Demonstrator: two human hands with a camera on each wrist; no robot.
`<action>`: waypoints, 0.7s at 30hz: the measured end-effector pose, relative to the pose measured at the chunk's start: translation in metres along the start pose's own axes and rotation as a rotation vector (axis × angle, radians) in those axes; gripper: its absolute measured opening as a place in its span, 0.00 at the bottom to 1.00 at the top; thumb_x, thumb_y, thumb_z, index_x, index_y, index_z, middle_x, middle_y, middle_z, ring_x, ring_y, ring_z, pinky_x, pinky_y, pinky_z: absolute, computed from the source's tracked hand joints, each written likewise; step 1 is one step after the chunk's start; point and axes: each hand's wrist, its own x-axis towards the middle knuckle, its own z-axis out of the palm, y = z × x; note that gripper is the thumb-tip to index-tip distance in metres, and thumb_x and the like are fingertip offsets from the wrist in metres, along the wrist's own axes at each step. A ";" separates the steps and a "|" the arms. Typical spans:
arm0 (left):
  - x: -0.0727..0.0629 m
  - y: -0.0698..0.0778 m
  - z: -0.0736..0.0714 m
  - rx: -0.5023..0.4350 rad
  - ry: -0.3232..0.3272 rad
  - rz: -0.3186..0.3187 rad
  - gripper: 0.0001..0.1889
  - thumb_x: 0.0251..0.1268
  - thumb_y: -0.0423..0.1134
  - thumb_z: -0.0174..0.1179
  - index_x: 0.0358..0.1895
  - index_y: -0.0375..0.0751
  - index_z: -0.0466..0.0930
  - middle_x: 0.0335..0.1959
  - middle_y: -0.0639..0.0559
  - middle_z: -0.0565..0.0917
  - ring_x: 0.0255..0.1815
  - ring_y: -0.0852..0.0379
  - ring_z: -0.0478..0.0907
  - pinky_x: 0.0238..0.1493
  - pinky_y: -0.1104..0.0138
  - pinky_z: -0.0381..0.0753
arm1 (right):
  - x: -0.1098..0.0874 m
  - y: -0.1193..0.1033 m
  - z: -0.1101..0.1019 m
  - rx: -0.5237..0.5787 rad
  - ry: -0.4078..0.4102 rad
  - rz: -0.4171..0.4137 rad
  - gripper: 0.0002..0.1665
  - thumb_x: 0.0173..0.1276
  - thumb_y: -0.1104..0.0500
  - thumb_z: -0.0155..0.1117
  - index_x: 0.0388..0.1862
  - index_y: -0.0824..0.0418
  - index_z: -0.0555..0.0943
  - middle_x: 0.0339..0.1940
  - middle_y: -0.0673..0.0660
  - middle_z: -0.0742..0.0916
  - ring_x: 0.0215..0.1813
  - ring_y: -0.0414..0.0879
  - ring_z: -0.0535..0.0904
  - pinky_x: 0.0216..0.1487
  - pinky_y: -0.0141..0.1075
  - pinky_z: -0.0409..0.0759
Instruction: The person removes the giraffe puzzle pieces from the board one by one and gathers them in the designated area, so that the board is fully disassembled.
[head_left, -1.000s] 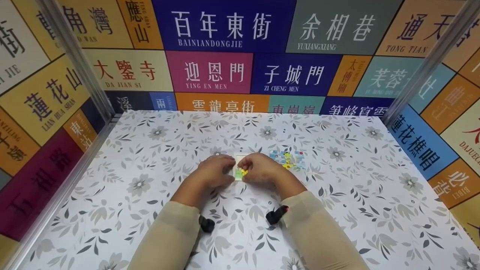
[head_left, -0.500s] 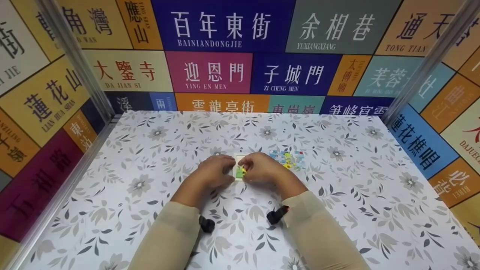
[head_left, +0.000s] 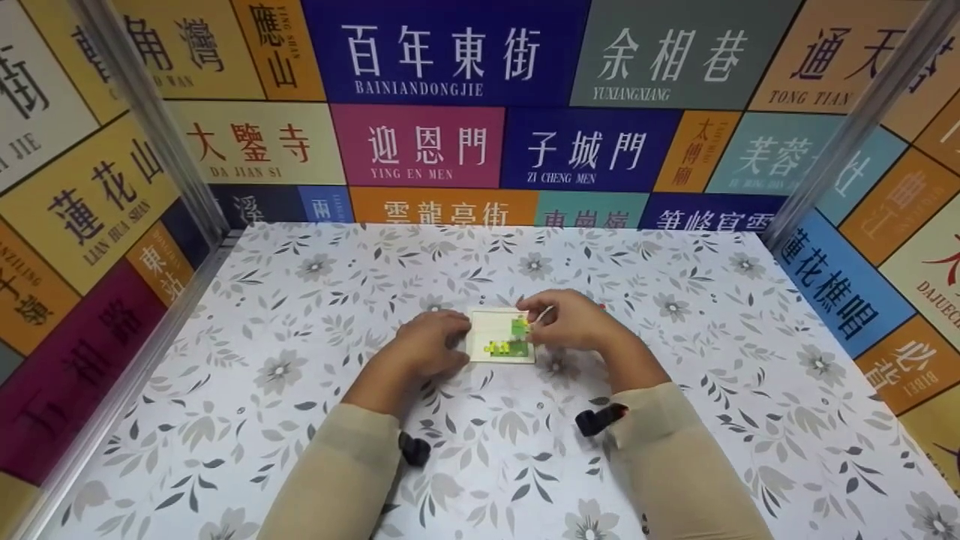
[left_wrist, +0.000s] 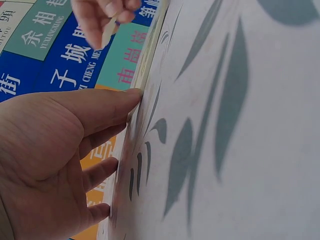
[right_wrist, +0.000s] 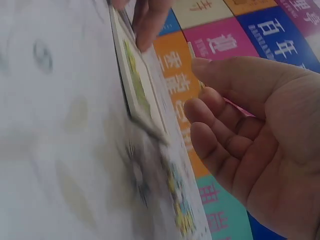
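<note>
A shallow cream puzzle tray (head_left: 491, 322) lies on the table, with green and yellow jigsaw pieces (head_left: 506, 349) along its near side and a green patch (head_left: 519, 328) by its right edge. At the tray's left edge my left hand (head_left: 427, 343) rests its thumb and fingertips, fingers fairly straight in the left wrist view. Just over the right edge, my right hand (head_left: 574, 322) pinches a small thin puzzle piece (left_wrist: 109, 32) between thumb and fingers. The piece appears nearly edge-on, its picture mostly hidden.
Behind the right hand lie several loose blue and yellow puzzle pieces (right_wrist: 180, 202), largely covered in the head view. The floral tabletop (head_left: 480, 450) meets a wall of coloured sign panels (head_left: 450, 142) at the back. Clear posts (head_left: 180, 172) stand at the corners.
My right hand has lifted from the tray's left part and moved right, pinching a thin piece and uncovering the tray's interior. It now covers the loose pieces. The left hand stays put.
</note>
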 end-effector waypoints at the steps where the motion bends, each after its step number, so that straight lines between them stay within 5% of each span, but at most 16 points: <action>1: 0.000 0.000 0.000 0.002 0.000 0.001 0.32 0.67 0.46 0.71 0.75 0.50 0.78 0.80 0.52 0.75 0.84 0.42 0.65 0.84 0.39 0.62 | -0.003 0.005 -0.005 0.001 0.001 0.007 0.34 0.64 0.56 0.79 0.70 0.53 0.83 0.56 0.54 0.87 0.57 0.50 0.87 0.48 0.38 0.88; 9: -0.001 -0.001 0.000 -0.011 0.004 -0.003 0.32 0.68 0.47 0.71 0.75 0.50 0.78 0.80 0.53 0.74 0.85 0.42 0.64 0.85 0.40 0.60 | -0.015 0.034 -0.028 0.018 0.002 0.031 0.34 0.62 0.57 0.82 0.68 0.56 0.84 0.54 0.57 0.88 0.55 0.51 0.86 0.44 0.38 0.86; 21: 0.000 -0.003 0.002 0.000 0.011 0.029 0.32 0.69 0.47 0.71 0.75 0.48 0.78 0.80 0.51 0.75 0.84 0.40 0.65 0.85 0.42 0.62 | -0.014 0.045 -0.025 -0.003 -0.068 0.039 0.29 0.62 0.59 0.82 0.63 0.55 0.86 0.50 0.57 0.88 0.46 0.46 0.84 0.46 0.37 0.84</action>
